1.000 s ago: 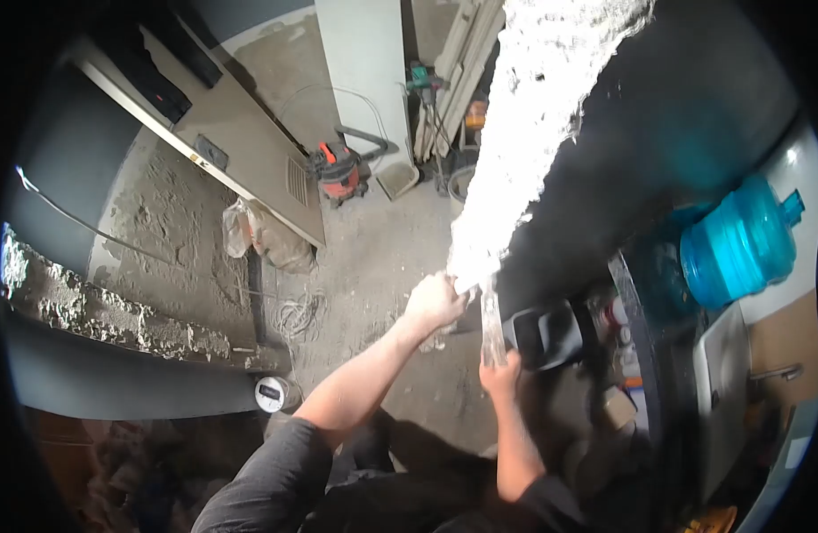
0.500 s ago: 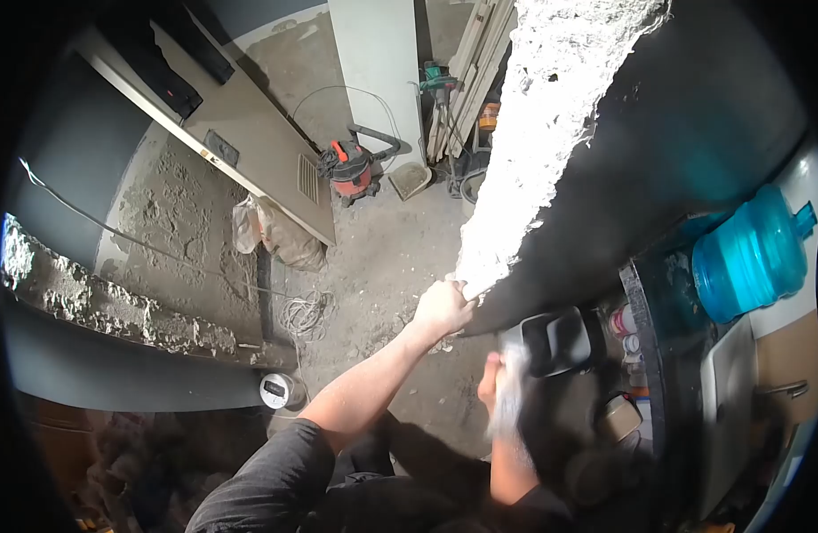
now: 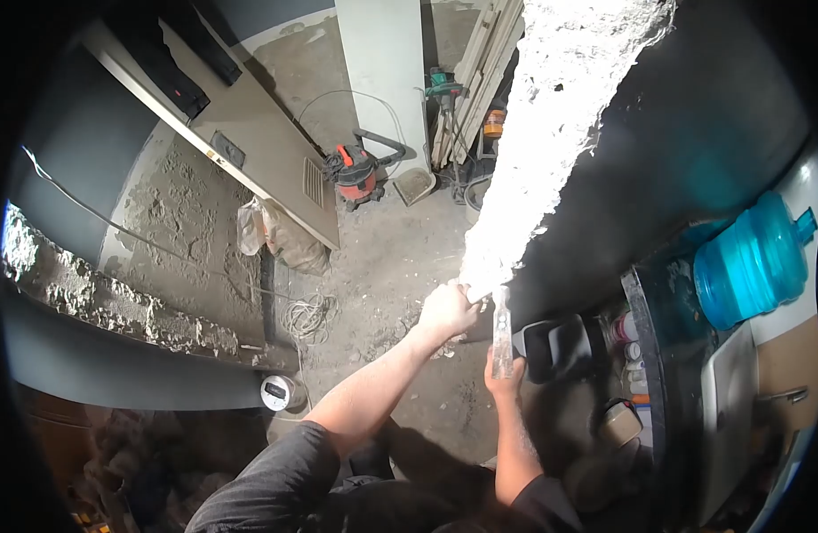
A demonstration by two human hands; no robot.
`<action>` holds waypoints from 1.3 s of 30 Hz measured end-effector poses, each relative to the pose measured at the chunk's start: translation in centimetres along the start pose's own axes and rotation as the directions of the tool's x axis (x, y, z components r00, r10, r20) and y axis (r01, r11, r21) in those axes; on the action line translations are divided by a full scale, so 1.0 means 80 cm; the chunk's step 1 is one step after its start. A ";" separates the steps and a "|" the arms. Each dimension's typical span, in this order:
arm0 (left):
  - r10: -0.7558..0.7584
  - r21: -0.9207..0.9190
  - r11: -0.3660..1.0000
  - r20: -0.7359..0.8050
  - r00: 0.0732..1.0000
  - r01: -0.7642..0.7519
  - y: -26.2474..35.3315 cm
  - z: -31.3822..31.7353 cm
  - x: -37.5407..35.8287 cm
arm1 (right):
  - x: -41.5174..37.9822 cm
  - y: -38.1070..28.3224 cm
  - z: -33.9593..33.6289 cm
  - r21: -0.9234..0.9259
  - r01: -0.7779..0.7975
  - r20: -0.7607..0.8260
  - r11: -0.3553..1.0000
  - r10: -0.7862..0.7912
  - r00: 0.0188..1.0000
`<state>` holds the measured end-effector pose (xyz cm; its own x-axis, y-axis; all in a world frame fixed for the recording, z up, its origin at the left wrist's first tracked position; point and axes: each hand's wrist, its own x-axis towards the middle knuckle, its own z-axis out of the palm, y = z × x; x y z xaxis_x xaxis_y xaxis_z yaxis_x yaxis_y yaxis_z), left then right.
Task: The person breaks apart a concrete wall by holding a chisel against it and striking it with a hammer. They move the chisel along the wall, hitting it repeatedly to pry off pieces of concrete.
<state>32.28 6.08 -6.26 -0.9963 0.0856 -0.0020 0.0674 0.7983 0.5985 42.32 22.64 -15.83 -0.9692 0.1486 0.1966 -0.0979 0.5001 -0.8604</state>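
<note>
My left hand (image 3: 450,309) is closed in a fist at the lower end of a rough, brightly lit white wall edge (image 3: 551,133). What sits inside that fist is lost in the glare. Just to its right, my right hand (image 3: 504,373) grips a long, pale, dusty hammer-like tool (image 3: 502,333). The tool points away from me, its far end close to the bottom of the white edge. Glare hides whether it touches there.
A red and black vacuum cleaner (image 3: 355,173) and a dustpan (image 3: 414,186) stand on the dusty floor ahead. Coiled cable (image 3: 309,317) and a filled sack (image 3: 293,240) lie left. At right are a blue water bottle (image 3: 751,258), a counter and a dark bin (image 3: 560,346).
My right hand's tool was a blur low by the wrist; now it is sharper and extends forward, up to the white edge. My left hand stays at the same spot on the edge.
</note>
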 end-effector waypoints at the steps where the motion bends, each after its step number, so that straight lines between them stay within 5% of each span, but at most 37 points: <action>1: 0.028 -0.004 1.000 -0.045 0.999 -0.028 0.002 0.000 0.001 | 0.000 -0.025 -0.010 0.036 0.076 -0.081 0.996 -0.073 0.994; 4: -0.004 -0.030 1.000 -0.042 0.999 0.002 -0.007 0.018 0.005 | -0.015 -0.084 -0.020 0.233 0.182 -0.273 0.955 -0.116 0.955; 6: -0.013 -0.045 0.999 -0.045 0.999 0.011 -0.011 0.028 0.006 | -0.011 -0.085 -0.026 -0.029 0.465 -0.379 0.885 -0.440 0.814; 8: -0.033 -0.092 0.995 -0.012 0.999 0.031 0.000 0.013 0.001 | -0.006 -0.052 -0.015 0.145 0.477 -0.388 0.867 -0.394 0.833; 10: -0.037 -0.081 0.996 -0.032 0.999 0.034 0.008 0.006 -0.003 | -0.002 0.012 0.001 -0.282 0.329 0.028 0.901 -0.335 0.942; 11: -0.070 -0.045 0.996 0.126 0.990 0.076 0.015 -0.013 0.000 | -0.004 -0.015 -0.010 -0.075 0.112 0.010 0.991 -0.111 0.994; 14: 0.020 0.030 0.999 0.005 1.000 -0.020 0.003 -0.002 0.005 | -0.027 -0.046 -0.016 -0.040 0.232 -0.229 0.972 -0.235 0.945; 15: 0.032 -0.018 0.999 -0.050 0.998 -0.033 -0.004 0.011 0.006 | -0.048 -0.036 -0.010 0.069 0.055 -0.208 0.996 -0.040 0.977; 16: 0.035 -0.015 0.999 -0.048 0.998 -0.036 -0.003 0.012 0.010 | -0.033 -0.049 -0.010 0.050 0.319 -0.400 0.946 -0.274 0.875; 18: 0.032 -0.070 0.997 -0.057 0.998 -0.036 0.000 0.013 0.003 | -0.013 -0.074 -0.023 -0.143 0.388 -0.320 0.911 -0.413 0.853; 19: 0.034 -0.072 0.997 -0.049 0.998 -0.038 0.005 0.009 0.001 | -0.011 -0.003 0.006 0.022 0.155 -0.124 0.988 -0.151 0.981; 20: -0.004 -0.089 0.996 -0.028 1.000 0.002 0.011 0.003 -0.002 | 0.009 0.007 0.012 -0.141 0.224 -0.015 0.964 -0.228 0.974; 22: -0.016 -0.096 0.995 -0.051 0.999 0.011 0.016 -0.012 -0.004 | 0.012 -0.051 -0.018 -0.212 0.436 -0.148 0.875 -0.470 0.870; 23: 0.023 -0.088 0.996 -0.067 0.997 -0.029 0.007 -0.011 0.007 | 0.006 -0.062 -0.009 0.118 0.363 -0.270 0.924 -0.322 0.907; 24: 0.056 -0.087 0.994 -0.051 0.997 -0.060 -0.002 0.001 0.006 | -0.010 -0.046 -0.001 0.259 0.198 -0.270 0.945 -0.126 0.954; 26: 0.052 -0.068 0.996 -0.013 0.999 -0.053 0.001 -0.008 0.014 | 0.009 -0.039 0.007 -0.006 0.430 -0.435 0.903 -0.389 0.812; 27: 0.040 -0.049 0.998 0.031 0.999 -0.038 0.000 -0.012 0.007 | 0.018 -0.036 0.002 -0.082 0.402 -0.297 0.912 -0.407 0.864; 28: 0.044 -0.048 0.998 0.031 0.999 -0.043 -0.001 -0.014 0.004 | 0.017 0.015 0.026 -0.083 0.166 -0.159 0.983 -0.178 0.971; 30: 0.083 0.029 0.996 0.014 0.996 -0.083 -0.006 -0.021 0.011 | -0.001 0.071 0.029 -0.016 -0.072 -0.127 0.997 0.069 0.990; 33: 0.047 0.029 0.998 0.044 0.998 -0.048 -0.011 -0.027 0.007 | -0.027 -0.026 0.006 0.066 0.169 -0.292 0.983 -0.143 0.946; 34: 0.053 0.027 0.998 0.057 0.997 -0.055 -0.006 -0.029 0.016 | -0.020 -0.027 0.012 0.102 0.359 -0.379 0.928 -0.298 0.876; 36: 0.023 0.052 0.998 0.067 0.997 -0.027 -0.002 -0.030 0.013 | -0.016 -0.046 0.008 -0.155 0.318 -0.308 0.935 -0.351 0.884; 37: -0.003 0.050 0.999 0.059 0.998 0.001 0.000 -0.032 0.012 | -0.003 -0.044 0.023 0.179 -0.097 -0.152 0.979 0.125 0.980; 38: -0.031 0.044 0.999 0.058 0.998 0.028 0.003 -0.029 0.005 | -0.012 -0.041 0.017 0.176 -0.107 -0.152 0.979 0.134 0.979; 39: -0.027 0.043 0.999 0.061 0.998 0.025 0.004 -0.024 -0.002 | -0.013 -0.038 0.010 0.133 0.070 -0.127 0.989 -0.053 0.990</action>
<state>32.34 5.21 -4.55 -0.9927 0.1000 -0.0670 0.0451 0.8250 0.5634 43.48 20.30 -13.83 -0.9261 0.2293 0.2997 -0.1942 0.3915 -0.8994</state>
